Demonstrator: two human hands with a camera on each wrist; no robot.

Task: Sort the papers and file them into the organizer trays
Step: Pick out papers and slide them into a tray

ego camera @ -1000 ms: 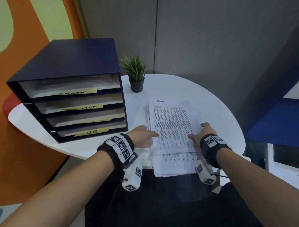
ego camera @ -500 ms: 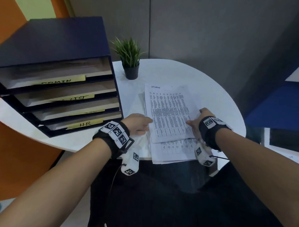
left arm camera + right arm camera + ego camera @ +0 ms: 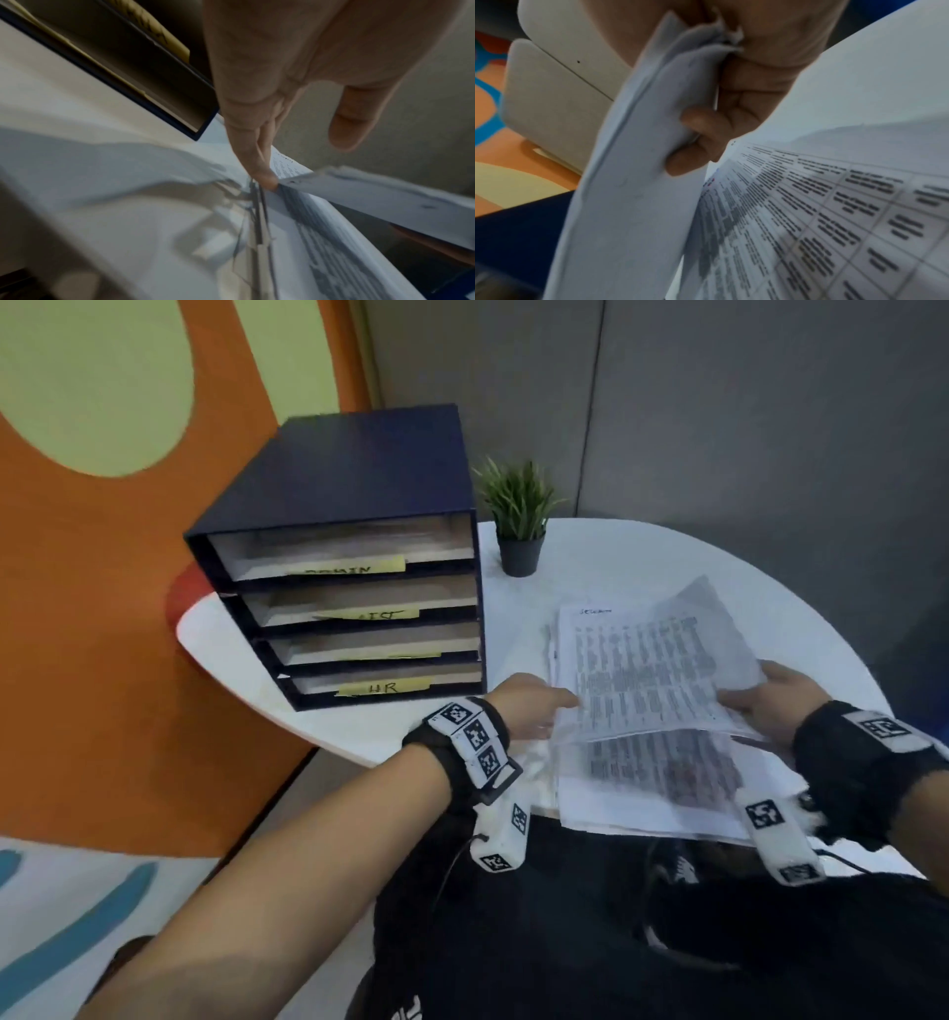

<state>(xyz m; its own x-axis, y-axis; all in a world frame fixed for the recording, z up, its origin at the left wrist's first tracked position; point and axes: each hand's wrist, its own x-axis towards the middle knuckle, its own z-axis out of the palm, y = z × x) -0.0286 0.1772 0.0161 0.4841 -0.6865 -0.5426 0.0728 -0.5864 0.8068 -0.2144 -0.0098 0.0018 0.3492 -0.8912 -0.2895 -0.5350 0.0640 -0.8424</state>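
A stack of printed papers (image 3: pixel 642 793) lies on the white round table (image 3: pixel 642 546), overhanging its near edge. My right hand (image 3: pixel 760 701) grips the right edge of the top sheets (image 3: pixel 652 670) and holds them raised and tilted above the stack. In the right wrist view its fingers (image 3: pixel 698 146) curl round these sheets (image 3: pixel 641 182). My left hand (image 3: pixel 534 706) rests at the stack's left edge with straight fingers; one fingertip (image 3: pixel 264 178) touches the paper edge. The dark blue organizer (image 3: pixel 354 469) stands at the left with several trays carrying yellow labels; the bottom label (image 3: pixel 385 688) reads HR.
A small potted plant (image 3: pixel 518 516) stands just right of the organizer, behind the papers. Grey partition walls close off the back. An orange and green wall lies to the left. My dark-clothed lap is below the table's near edge.
My right hand has lifted the top sheets off the stack on their right side. My left hand has stayed at the left edge. The head view has swung, so the organizer sits further right.
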